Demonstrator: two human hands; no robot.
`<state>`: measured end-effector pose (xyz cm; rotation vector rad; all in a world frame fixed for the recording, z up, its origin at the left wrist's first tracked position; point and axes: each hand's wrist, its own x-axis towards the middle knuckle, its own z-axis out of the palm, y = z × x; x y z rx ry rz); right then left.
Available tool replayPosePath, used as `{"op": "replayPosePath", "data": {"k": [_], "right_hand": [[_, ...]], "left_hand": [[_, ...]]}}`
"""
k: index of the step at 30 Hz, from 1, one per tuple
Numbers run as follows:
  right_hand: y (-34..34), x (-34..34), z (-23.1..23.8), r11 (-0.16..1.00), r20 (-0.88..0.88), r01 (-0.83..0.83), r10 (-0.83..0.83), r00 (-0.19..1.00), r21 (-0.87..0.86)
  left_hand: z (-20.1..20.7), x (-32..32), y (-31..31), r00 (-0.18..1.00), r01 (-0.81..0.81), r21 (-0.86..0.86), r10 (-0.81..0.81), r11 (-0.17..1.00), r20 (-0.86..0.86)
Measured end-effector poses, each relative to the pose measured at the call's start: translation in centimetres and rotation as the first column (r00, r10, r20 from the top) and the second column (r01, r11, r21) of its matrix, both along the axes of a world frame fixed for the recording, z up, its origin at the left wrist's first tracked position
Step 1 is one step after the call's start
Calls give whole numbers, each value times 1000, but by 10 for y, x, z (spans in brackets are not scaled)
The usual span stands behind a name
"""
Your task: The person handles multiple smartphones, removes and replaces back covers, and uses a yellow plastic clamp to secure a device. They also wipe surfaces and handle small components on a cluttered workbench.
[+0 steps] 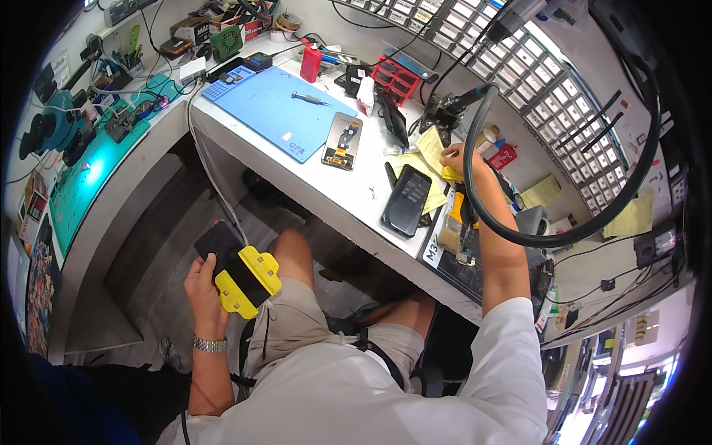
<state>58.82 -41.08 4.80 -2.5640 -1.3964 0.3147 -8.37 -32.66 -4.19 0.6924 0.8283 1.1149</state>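
Note:
My left hand (200,285) grips a dark phone (215,239) above my lap, in front of the bench. Two yellow plastic clamps (259,268) are fastened across the phone's lower part. Stretched over the bench, my right hand (458,158) has its fingers curled around a bright yellow clamp (450,173), partly hidden under the hand. Pale yellow paper notes (429,148) lie beside those fingers. Closer to the bench edge, a black phone (407,200) rests on more yellow paper. A detached phone screen assembly (342,141) lies further left.
A blue work mat (274,111) bears a small screwdriver (310,98). A red bottle (311,64) and a red parts rack (395,80) stand behind. A thick black hose (578,241) loops over my right forearm. A microscope (55,126) stands at the left.

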Motion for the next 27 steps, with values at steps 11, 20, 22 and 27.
{"op": "replayPosePath", "data": {"k": [11,20,22,27], "right_hand": [[-7,18,-40,968,-152,-3,42,987,250],[-17,12,-9,904,308,74,-220,926,422],[-45,-5,10,880,257,20,-160,953,474],[-137,-141,34,807,-269,327,-217,938,492]], "left_hand": [[3,4,-3,999,-9,-3,9,1000,-38],[6,-7,0,999,-26,22,25,999,45],[3,-7,0,997,-57,36,55,998,45],[-2,-6,3,999,-23,77,21,997,25]]}}
